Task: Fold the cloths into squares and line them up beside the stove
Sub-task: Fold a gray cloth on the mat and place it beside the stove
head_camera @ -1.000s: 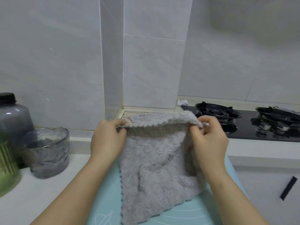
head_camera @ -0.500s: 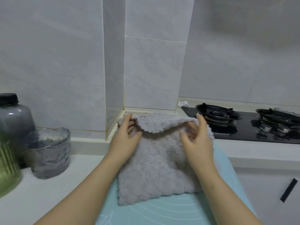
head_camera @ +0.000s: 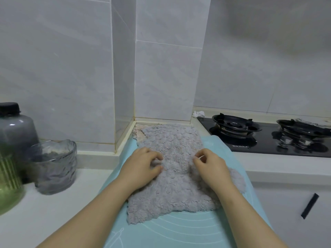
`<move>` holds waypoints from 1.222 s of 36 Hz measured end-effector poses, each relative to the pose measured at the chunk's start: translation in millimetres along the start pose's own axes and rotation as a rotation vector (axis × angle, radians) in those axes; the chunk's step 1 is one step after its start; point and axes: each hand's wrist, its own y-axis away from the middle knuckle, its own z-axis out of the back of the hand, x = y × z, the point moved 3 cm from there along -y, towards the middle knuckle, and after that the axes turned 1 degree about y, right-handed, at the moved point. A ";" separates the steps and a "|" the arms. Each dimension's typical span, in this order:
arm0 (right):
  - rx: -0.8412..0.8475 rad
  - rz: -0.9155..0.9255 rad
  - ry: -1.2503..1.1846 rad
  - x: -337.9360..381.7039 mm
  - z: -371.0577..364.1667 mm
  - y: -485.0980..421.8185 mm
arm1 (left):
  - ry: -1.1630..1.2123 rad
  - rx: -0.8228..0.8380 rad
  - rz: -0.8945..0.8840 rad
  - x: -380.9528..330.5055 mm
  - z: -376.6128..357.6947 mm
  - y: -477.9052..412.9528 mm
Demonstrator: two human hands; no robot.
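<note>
The grey fluffy cloth (head_camera: 172, 138) is down flat on the pale turquoise silicone mat (head_camera: 179, 230), which covers the white surface (head_camera: 53, 203) just left of the black gas stove (head_camera: 268, 142). And both hands are on it! Left hand (head_camera: 141, 167) and right hand (head_camera: 211, 167) sit side by side across its middle, fingers curled, thumb and fingertips closing on the pile in what looks like a pinch on each side.

Here is what matters: the cloth's long axis runs straight away from the person, towards the tiled corner. 1 half lies beyond the hands, 1 half lies back under the wrists. So the fold line is right where the hands are, and I'd expect the near edge to go forward or the far edge to come back.

The shape is still ragged, with a lobe bulging out past the right wrist. A pinkish cloth edge (head_camera: 138, 130) peeks from under the far left corner. The stove sits off right, nearer the right hand.
</note>
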 end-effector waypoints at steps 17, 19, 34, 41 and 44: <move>0.061 -0.375 0.054 -62.6 30.8 39.9 | 0.067 0.114 0.455 12.5 26.6 69.8; -0.019 -0.353 0.060 -59.8 34.6 41.9 | 0.058 0.165 0.454 5.5 28.4 71.1; -0.153 -0.296 -0.606 -42.1 45.8 57.6 | 0.843 0.157 0.462 -12.5 34.5 85.9; -0.003 -0.411 -0.846 -43.1 58.2 77.6 | 1.021 0.044 0.583 -4.7 49.9 93.9; 0.081 -0.428 -0.819 -46.7 61.4 89.5 | 0.971 0.065 0.626 1.6 49.6 102.9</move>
